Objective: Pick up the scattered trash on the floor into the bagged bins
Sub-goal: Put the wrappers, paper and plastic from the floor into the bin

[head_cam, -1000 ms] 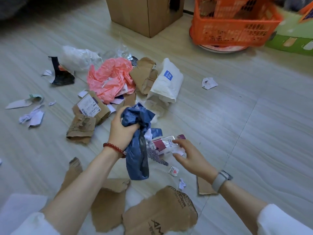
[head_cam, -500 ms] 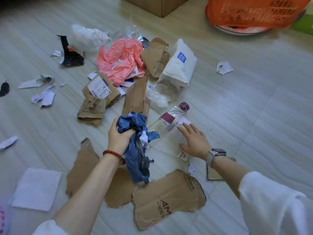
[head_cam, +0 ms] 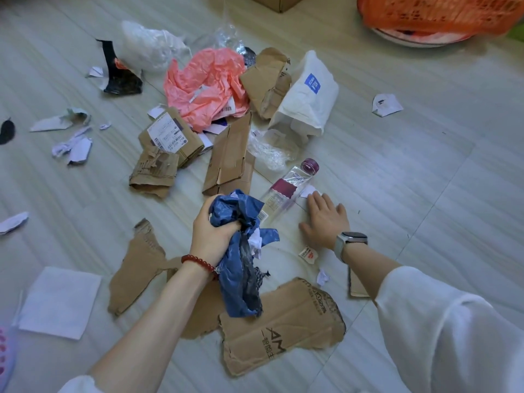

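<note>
Progress early: most trash remains on the floor (head_cam: 411, 171). Left hand (head_cam: 211, 231) grips 1 crumpled blue bag (head_cam: 241, 265), fingers curled tight round its top. Right hand (head_cam: 326, 219) lies flat, fingers straight, just beside a clear bottle (head_cam: 286, 191), fingertips touching a paper scrap (head_cam: 309, 190). Beyond the fingers: cardboard pieces (head_cam: 229, 160), pink wrap (head_cam: 207, 86), white pouch (head_cam: 309, 95). No bagged bin identifiable in view.

Cut off and covered parts

Far beyond the right hand (head_cam: 326, 219), the blurred orange basket (head_cam: 442, 12) ran off the top edge; the left hand (head_cam: 211, 234) covered the blue bag's (head_cam: 241, 268) upper part.
</note>
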Demonstrator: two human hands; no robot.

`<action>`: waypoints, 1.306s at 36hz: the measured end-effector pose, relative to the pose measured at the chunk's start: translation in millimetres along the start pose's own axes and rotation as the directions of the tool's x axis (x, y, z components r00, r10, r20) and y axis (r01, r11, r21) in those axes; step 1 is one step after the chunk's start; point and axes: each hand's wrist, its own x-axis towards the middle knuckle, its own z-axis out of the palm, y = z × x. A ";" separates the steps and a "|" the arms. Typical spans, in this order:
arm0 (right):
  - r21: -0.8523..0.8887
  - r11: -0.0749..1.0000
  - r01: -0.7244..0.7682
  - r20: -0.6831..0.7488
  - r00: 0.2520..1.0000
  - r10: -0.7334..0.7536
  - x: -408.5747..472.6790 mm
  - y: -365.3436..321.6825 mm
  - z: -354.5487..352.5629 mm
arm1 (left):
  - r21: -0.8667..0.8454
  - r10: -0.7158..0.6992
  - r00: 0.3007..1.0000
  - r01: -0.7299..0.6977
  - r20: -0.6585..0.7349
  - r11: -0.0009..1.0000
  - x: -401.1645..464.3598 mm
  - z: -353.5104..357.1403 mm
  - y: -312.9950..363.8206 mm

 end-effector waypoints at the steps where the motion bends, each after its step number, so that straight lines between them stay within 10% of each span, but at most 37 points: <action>1: -0.015 1.000 -0.004 -0.028 1.000 0.003 -1.8 -1.3 1.0 | 0.002 -0.002 1.000 0.002 0.003 1.000 0.4 0.6 -1.3; 27: -0.031 0.999 -0.013 -0.042 0.999 0.012 -29.7 -9.8 7.7 | 0.032 0.035 0.999 -0.034 -0.030 0.999 -2.9 5.1 -11.8; 35: 0.371 0.921 -0.121 -0.171 0.966 0.196 -47.3 15.6 -15.7 | 0.220 0.120 0.992 -0.111 -0.027 0.969 -4.7 2.7 -15.6; 47: 0.091 0.937 0.337 0.158 0.924 -0.347 -81.1 10.8 18.4 | 0.722 0.388 0.906 -0.382 0.170 0.576 -10.0 5.2 -30.8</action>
